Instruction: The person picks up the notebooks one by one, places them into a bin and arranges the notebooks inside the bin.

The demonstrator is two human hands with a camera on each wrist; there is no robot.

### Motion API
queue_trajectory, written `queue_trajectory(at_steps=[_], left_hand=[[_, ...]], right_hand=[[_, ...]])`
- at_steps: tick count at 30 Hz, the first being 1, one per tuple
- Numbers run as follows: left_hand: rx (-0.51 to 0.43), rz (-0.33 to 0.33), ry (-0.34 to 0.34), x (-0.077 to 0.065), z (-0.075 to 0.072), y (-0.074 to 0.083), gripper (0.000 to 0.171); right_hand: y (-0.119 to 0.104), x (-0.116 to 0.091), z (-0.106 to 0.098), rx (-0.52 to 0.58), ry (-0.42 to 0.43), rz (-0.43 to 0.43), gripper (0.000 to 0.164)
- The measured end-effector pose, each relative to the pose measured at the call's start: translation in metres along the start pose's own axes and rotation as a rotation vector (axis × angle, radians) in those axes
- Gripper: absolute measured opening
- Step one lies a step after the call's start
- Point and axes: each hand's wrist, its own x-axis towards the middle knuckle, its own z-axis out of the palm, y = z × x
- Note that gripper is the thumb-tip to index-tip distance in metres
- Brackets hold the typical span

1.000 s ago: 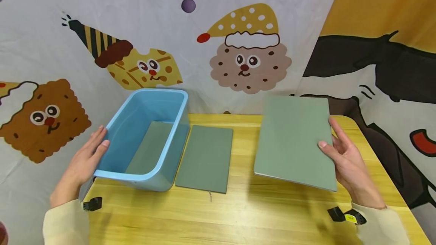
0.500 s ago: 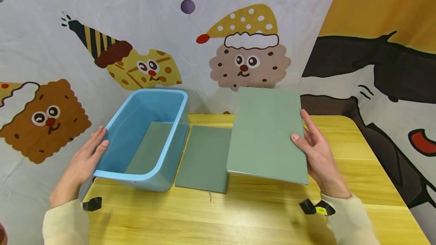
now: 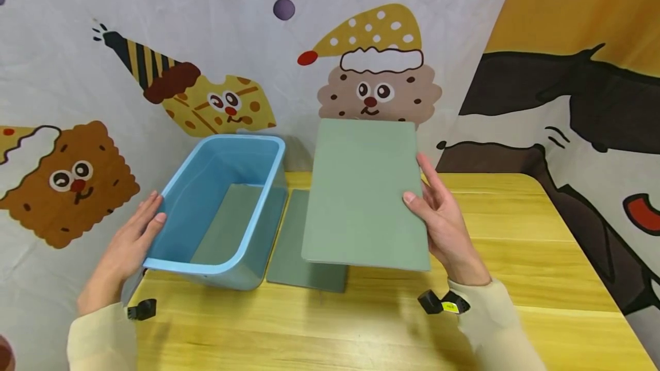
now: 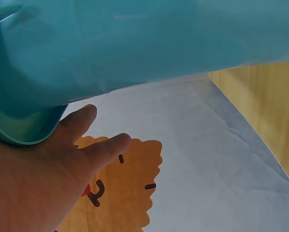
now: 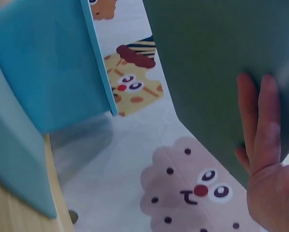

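My right hand (image 3: 444,225) holds a thin green notebook (image 3: 363,196) by its right edge, thumb on the upper cover and fingers beneath. In the right wrist view its fingers (image 5: 267,121) lie along the underside. A second green notebook (image 3: 294,256) lies flat on the table, partly hidden below the held one. Left of it stands a light-blue plastic bin (image 3: 206,269), with a flat green notebook (image 3: 224,228) on its floor. My left hand (image 3: 120,253) rests against the bin's left rim, fingers fairly straight.
The wooden table (image 3: 515,233) reaches to the right of the notebooks. Behind it hangs a pale cloth (image 3: 232,10) printed with cartoon biscuits and cheese. A black wrist strap piece (image 3: 142,309) sits at the left cuff, another (image 3: 430,302) at the right.
My right hand has carried the notebook leftward and slightly up, from over the table's right side to above the notebook on the table. The left hand and the bin have stayed in place.
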Motion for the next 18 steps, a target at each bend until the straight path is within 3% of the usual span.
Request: queue_trajectory(at_steps=[18], left_hand=[[-0.004,-0.013,0.017,0.000,0.003,0.000,0.060]], right_hand=[[0.026,0.034,0.073,0.055,-0.033,0.014,0.078]])
